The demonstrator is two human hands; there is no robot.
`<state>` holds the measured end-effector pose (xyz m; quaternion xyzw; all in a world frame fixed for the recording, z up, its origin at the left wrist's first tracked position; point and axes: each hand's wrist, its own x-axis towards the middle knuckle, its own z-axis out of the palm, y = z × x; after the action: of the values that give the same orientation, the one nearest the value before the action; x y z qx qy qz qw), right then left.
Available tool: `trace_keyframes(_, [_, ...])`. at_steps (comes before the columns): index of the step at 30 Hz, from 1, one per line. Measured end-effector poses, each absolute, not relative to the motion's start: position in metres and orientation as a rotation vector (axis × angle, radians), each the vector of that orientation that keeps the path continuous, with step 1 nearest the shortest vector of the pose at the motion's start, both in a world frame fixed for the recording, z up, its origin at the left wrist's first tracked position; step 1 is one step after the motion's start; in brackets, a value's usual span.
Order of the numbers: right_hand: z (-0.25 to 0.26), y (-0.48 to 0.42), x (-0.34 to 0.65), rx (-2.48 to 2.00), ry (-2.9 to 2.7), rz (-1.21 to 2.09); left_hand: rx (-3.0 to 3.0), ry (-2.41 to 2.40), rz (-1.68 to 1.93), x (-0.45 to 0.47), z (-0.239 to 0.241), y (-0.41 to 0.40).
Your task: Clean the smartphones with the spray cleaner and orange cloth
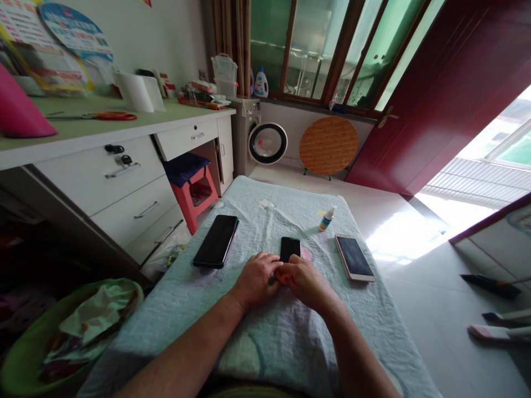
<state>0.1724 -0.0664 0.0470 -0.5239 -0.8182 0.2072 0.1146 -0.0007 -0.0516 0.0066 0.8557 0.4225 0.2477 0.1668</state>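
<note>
A small black smartphone lies face up on the cloth-covered table, its near end hidden under my hands. My left hand is closed at the phone's near left edge, steadying it with bent fingers. Pressed against the near end, my right hand is closed on an orange cloth, mostly covered by the fingers. To the left lies a larger black smartphone. On the right are a white-framed smartphone and a small spray bottle standing upright.
A pale blue quilted cover drapes the table. At left stand a white desk with drawers, a red stool and a green waste basket. Beyond are an open washing machine door, a round wooden tabletop and a red door.
</note>
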Motion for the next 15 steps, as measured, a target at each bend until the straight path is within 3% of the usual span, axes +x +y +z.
trace_keyframes(15, [0.035, -0.061, 0.212, -1.842, -2.197, 0.451, 2.401, 1.199, 0.707, -0.002, 0.007, -0.049])
